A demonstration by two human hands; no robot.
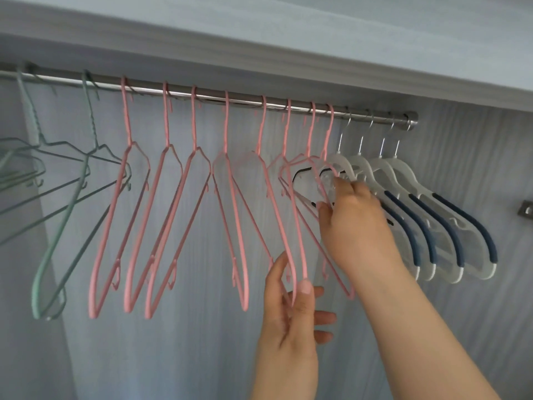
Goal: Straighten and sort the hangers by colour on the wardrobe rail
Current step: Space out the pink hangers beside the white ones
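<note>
Now both hands (291,310) grip pink hangers (300,241) beside white hangers (450,226).

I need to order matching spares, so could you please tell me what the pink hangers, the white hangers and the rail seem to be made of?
Pink hangers: thin wire, probably metal under a matte pink coating. White hangers: moulded, slightly translucent plastic with bare metal hooks and dark blue, likely rubbery, grips. Rail: shiny metal tube, judging by its highlights.
</note>
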